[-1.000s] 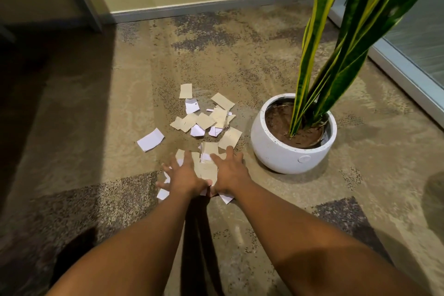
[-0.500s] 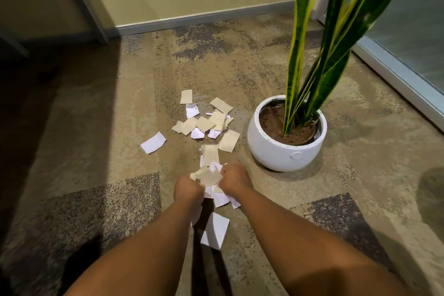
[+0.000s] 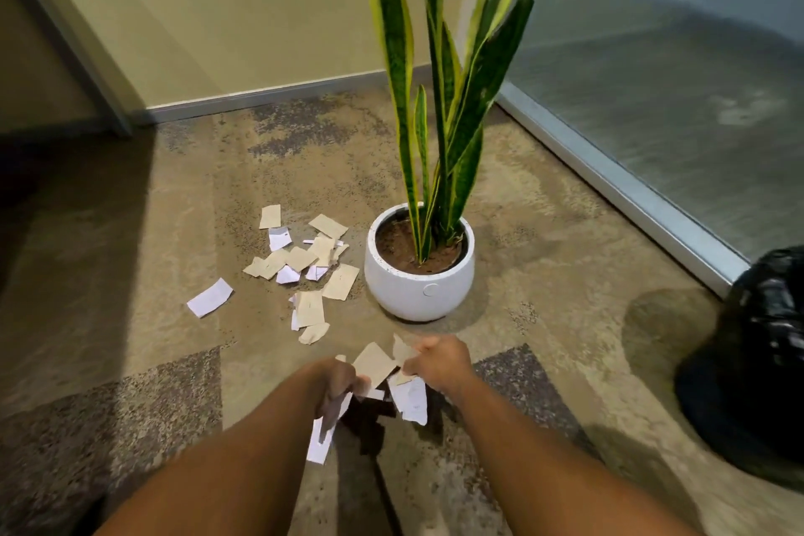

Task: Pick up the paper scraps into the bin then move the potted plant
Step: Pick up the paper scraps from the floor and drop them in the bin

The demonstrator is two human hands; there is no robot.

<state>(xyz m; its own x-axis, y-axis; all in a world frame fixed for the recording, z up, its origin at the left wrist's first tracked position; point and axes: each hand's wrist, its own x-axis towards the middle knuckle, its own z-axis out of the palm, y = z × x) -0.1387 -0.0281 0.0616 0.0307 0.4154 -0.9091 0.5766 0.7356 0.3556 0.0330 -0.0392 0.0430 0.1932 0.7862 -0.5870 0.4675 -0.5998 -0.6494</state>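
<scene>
Right now both hands are up off the carpet (image 3: 130,239) with a bundle of paper scraps (image 3: 374,363) caught between them. The left hand (image 3: 337,383) has its fingers curled around some white pieces, one of which hangs down loose below it, and the right hand (image 3: 439,361) pinches tan and white pieces from the other side. To my eye the step is carrying this handful to the bin (image 3: 759,366), the black-lined shape at the right edge, well apart from the hands. I would squeeze the two hands closer together first, since the dangling white piece looks ready to slip, then swing across low and let go only once over the opening, which I cannot see from here.

Further out, a good many scraps lie flat on the carpet: a tan one with a white one under it nearest, a lone white scrap (image 3: 210,297) off to the left, and a loose overlapping cluster beyond. They are thin, cut in rough rectangles, tan and white. Just beside them on the right stands the potted plant (image 3: 420,270), a round white pot with tall striped leaves, upright, not yet moved.
</scene>
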